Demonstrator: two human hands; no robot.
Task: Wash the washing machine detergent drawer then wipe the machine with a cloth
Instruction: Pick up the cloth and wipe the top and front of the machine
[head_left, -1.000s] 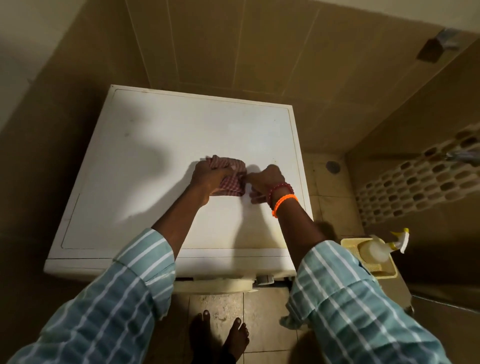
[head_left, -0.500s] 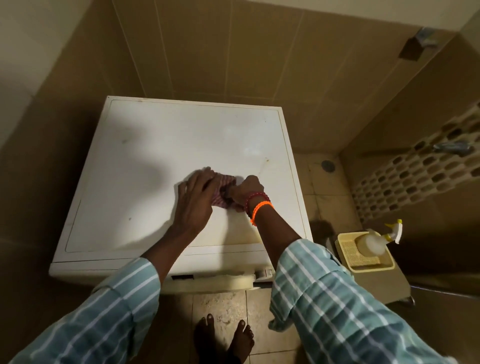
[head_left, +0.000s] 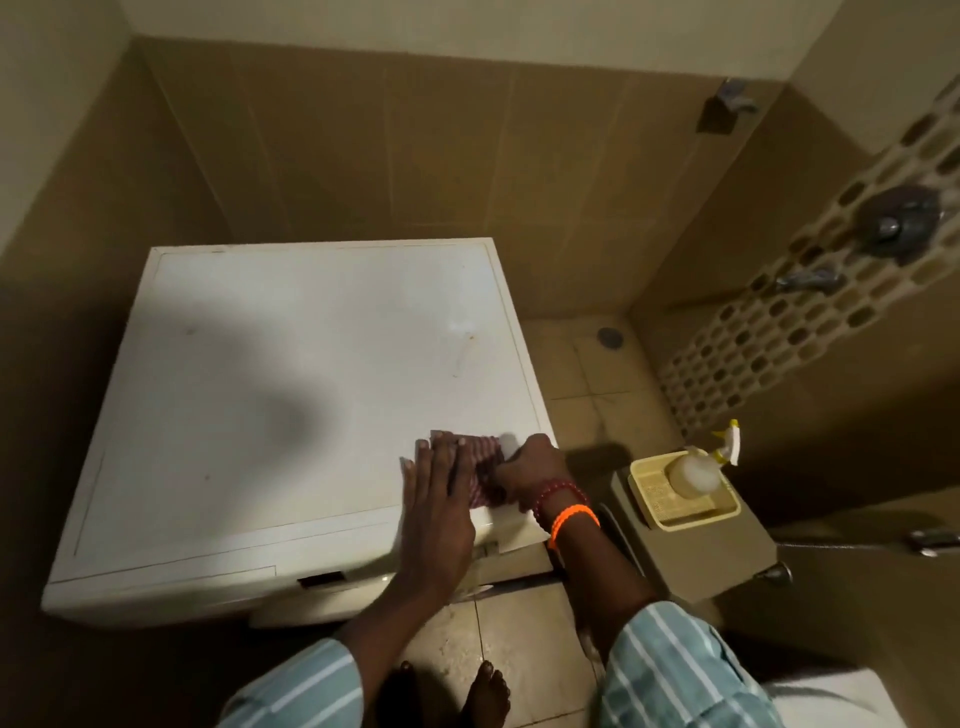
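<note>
A white washing machine (head_left: 291, 374) fills the left and middle of the view, seen from above. A small red-and-white checked cloth (head_left: 483, 462) lies on its top near the front right corner. My left hand (head_left: 434, 493) lies flat with its fingers spread, pressing on the cloth's left part. My right hand (head_left: 530, 467), with red and orange bracelets at the wrist, is closed on the cloth's right edge. Both hands touch the cloth, which is partly hidden under them. The detergent drawer cannot be made out.
A spray bottle (head_left: 698, 470) lies in a yellow tray (head_left: 675, 512) on a low grey stand right of the machine. Tiled walls close in behind and on both sides. Taps (head_left: 808, 280) stick out of the right wall. My bare feet (head_left: 491, 693) stand on the tiled floor.
Both hands and the cloth have slid from the middle of the machine top toward its front right corner. My left hand went from gripping the cloth to lying flat on it.
</note>
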